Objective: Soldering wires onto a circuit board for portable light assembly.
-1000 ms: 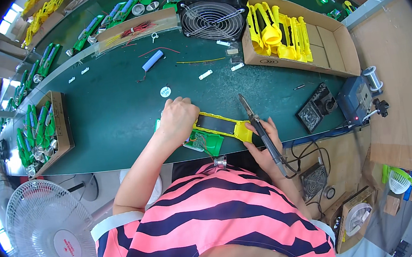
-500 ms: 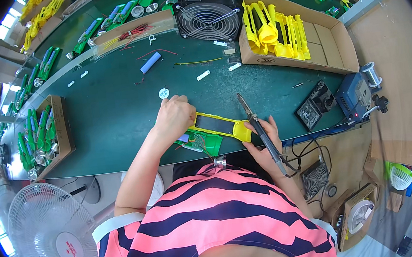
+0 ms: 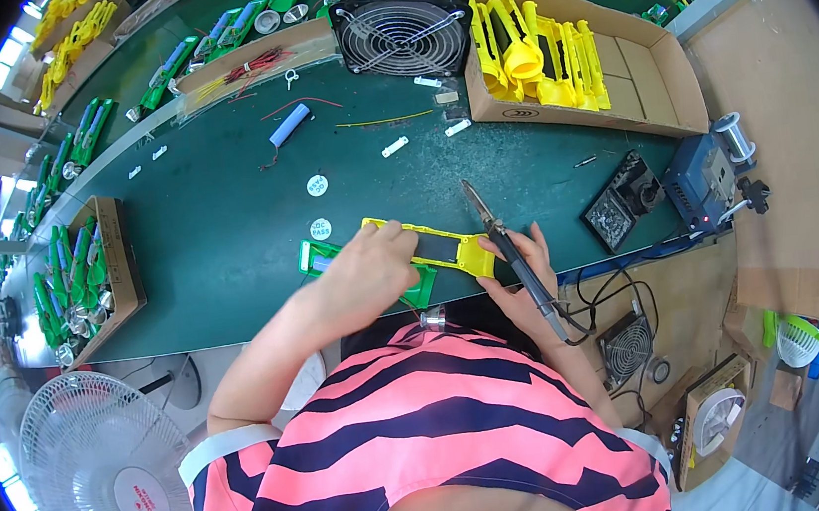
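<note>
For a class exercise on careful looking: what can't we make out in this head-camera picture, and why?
In the head view:
Fingertips of the left hand: mostly hidden by the hand itself, so their exact hold on the yellow frame is unclear.
Middle of the green casing: covered by that hand.
Any solder on the tip of the soldering iron: too small.
Bottom of the white fan: cut off by the lower edge.

Middle of green casing (image 3: 421,290) hidden behind left hand (image 3: 377,265).

A pink short-sleeved shirt (image 3: 448,386), with navy stripes (image 3: 456,414) (rather jagged in places), has 2 pale cuffs (image 3: 225,448).
</note>
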`<control>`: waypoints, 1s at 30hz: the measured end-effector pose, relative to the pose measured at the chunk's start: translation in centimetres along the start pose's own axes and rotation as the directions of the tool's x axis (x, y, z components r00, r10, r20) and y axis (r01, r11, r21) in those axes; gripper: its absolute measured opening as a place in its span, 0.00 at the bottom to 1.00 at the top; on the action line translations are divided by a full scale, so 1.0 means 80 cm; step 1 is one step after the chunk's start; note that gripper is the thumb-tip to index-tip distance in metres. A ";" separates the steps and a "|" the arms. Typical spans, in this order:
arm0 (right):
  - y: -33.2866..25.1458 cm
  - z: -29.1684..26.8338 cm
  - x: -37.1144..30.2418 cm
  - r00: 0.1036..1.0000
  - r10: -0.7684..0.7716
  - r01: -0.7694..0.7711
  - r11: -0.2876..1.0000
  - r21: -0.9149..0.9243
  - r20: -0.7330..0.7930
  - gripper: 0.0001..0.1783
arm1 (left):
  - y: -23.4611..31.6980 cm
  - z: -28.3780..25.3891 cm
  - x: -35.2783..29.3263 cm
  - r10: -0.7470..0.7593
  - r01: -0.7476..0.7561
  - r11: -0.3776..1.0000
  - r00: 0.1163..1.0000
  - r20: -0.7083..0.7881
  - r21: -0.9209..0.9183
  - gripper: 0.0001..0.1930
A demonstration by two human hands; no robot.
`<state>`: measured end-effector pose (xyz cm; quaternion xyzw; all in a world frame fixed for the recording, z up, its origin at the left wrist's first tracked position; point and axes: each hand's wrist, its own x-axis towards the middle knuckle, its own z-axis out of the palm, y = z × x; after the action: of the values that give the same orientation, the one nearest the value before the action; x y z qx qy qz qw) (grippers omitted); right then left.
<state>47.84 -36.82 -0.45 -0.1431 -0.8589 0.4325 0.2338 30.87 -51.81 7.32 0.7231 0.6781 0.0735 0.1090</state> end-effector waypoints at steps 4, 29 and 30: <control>0.000 -0.001 0.000 1.000 -0.018 0.019 0.998 -0.058 0.016 0.25 | 0.008 0.013 -0.001 -0.060 0.042 0.984 0.993 0.099 0.171 0.03; -0.001 0.000 0.038 0.989 0.003 -0.020 0.994 0.108 0.150 0.25 | 0.014 0.075 0.029 -0.452 0.452 0.884 0.763 -0.462 -0.118 0.02; -0.001 -0.003 0.039 0.987 -0.085 0.086 0.996 0.005 0.133 0.23 | 0.010 0.077 0.029 -0.497 0.500 0.859 0.768 -0.404 -0.107 0.03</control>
<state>45.35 -35.32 0.61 -0.0771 -0.8782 0.4302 0.1942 33.40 -49.88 1.47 0.4847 0.8529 0.1924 -0.0254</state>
